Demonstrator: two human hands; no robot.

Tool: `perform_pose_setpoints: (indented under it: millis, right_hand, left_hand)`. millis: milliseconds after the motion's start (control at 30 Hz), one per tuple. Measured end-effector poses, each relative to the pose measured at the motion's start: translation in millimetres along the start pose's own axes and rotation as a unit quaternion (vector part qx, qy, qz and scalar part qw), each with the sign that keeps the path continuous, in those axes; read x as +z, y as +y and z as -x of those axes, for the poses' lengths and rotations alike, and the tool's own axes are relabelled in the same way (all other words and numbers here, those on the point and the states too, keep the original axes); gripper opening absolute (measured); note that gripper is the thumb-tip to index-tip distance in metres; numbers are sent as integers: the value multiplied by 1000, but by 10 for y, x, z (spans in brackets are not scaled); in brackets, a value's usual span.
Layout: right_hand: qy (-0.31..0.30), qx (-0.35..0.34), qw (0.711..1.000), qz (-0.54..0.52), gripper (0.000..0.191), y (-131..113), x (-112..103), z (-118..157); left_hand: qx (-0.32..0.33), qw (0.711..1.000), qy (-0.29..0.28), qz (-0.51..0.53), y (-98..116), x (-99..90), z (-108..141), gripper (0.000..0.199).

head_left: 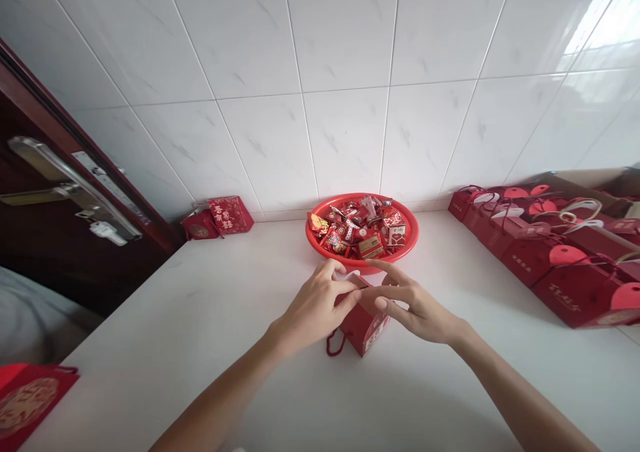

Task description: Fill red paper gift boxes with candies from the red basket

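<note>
A small red gift box [357,322] stands on the white table in front of me, with its top flaps up and a red cord handle hanging on its left side. My left hand [317,302] is closed at the top left of the box, thumb and forefinger pinched on its edge. Over the right side of the top is my right hand [413,302], fingers apart and fingertips at the brown inner flap. Both hands partly cover the box opening, so its inside is hidden. Just behind it sits a red plastic basket [311,237] filled with wrapped sweets [350,229].
Rows of red gift boxes [530,259] with cord handles line the right side, beside a cardboard carton [590,177]. Red packets [230,215] lie by the wall at back left. Another red box [30,399] is at lower left, near a dark door [30,239].
</note>
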State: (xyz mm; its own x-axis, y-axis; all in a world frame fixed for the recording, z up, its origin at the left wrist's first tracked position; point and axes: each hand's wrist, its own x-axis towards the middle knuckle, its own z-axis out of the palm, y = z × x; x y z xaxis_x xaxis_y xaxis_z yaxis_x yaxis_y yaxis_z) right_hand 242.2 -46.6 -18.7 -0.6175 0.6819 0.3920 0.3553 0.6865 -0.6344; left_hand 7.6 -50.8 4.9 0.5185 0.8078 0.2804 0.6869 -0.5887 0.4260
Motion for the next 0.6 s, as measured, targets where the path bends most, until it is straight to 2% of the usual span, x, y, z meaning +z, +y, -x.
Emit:
perform_pose_setpoints:
  millis: [100,200,333,367,467,600]
  right_hand:
    - [-29,27,999,17,46,-57,-22,-86]
    - [-4,91,996,22,37,-39,-29,-91]
    - [7,175,984,-28,29,39,-44,9]
    - [-3,194,980,-49,34,59,-47,46]
    - [-37,229,967,-105,53,126,-42,159]
    - [-54,223,956,-181,77,231,17,280]
  left_hand:
    - [-23,1000,11,9,-15,81,1,28]
    - [-67,997,22,20,-30,81,13,37]
    - [-103,992,-40,61,-64,-50,65,24]
    - [-107,989,-64,77,-83,-92,82,29]
    - [-126,971,-137,149,-188,-192,120,61]
    - [-166,917,-214,293,-418,-196,108,93]
